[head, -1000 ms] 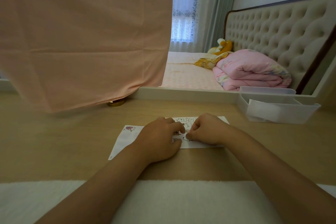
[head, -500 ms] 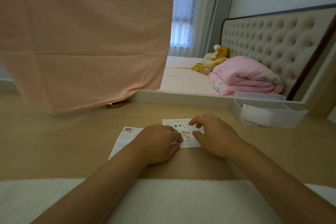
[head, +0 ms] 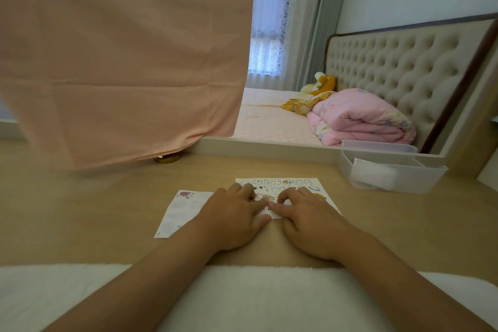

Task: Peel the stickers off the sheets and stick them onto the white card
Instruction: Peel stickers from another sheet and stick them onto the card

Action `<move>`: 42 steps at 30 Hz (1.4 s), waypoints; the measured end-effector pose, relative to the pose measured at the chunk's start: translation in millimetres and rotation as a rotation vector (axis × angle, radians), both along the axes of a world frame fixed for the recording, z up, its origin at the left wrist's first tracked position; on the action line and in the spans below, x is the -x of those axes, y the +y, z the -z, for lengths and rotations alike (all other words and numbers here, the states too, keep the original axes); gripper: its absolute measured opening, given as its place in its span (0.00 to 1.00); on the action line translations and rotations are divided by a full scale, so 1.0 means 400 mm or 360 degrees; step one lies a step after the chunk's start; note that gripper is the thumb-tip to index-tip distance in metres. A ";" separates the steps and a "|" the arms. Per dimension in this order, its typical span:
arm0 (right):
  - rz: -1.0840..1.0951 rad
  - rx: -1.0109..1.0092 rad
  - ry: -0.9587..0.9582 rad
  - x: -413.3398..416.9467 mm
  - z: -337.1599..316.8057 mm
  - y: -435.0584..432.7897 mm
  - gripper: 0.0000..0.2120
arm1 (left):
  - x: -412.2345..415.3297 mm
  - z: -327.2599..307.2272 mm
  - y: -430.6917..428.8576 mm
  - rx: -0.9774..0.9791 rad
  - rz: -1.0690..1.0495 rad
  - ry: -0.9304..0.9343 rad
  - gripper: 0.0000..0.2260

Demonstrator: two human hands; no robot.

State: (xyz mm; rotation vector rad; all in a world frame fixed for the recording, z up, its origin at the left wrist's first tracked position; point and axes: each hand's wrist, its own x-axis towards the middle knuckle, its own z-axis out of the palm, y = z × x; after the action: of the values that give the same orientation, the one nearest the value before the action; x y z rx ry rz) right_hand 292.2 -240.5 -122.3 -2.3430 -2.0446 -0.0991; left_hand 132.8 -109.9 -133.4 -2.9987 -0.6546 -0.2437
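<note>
On the bench (head: 80, 210) the sheet (head: 280, 183) lies beside the card (head: 183, 210), which has one sticker at its far left corner. The left hand (head: 231, 221) rests flat with rather straight fingers on the sheet, probably so it does not slide. The right hand (head: 310, 221) curls its fingers at the sheet's near edge, likely to lift a sticker; whether it already pinches one, I cannot tell.

Matt wooden desk (head: 80, 210), paper sticker sheet (head: 280, 183), plastic tray (head: 398, 180).

Left grip (head: 231, 219) and right grip (head: 310, 221) are bare, forearms (head: 151, 277) too
</note>
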 end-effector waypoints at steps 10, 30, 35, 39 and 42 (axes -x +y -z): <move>-0.0030 -0.0143 0.0084 -0.005 0.000 0.000 0.19 | -0.013 0.004 -0.014 -0.0213 0.0038 0.0101 0.42; 0.0072 -0.0302 0.0134 -0.019 0.013 0.013 0.18 | -0.002 -0.011 -0.011 0.0337 0.0157 -0.0097 0.19; 0.0089 -0.0436 0.0439 -0.019 0.013 0.014 0.18 | -0.056 -0.015 0.009 0.0360 0.0026 -0.0555 0.14; 0.0193 -0.0395 0.0340 -0.028 -0.012 0.047 0.22 | -0.119 -0.011 0.013 0.0319 -0.0044 -0.0202 0.23; 0.0224 -0.0033 0.0371 -0.032 -0.012 0.076 0.28 | -0.142 0.009 0.008 0.0397 -0.0034 0.0070 0.25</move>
State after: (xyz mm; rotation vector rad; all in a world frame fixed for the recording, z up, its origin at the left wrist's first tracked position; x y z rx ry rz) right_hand 304.9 -210.0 -117.7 -2.3561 -1.7646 0.1423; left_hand 189.8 -106.8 -137.1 -3.2195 -0.7650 -0.1014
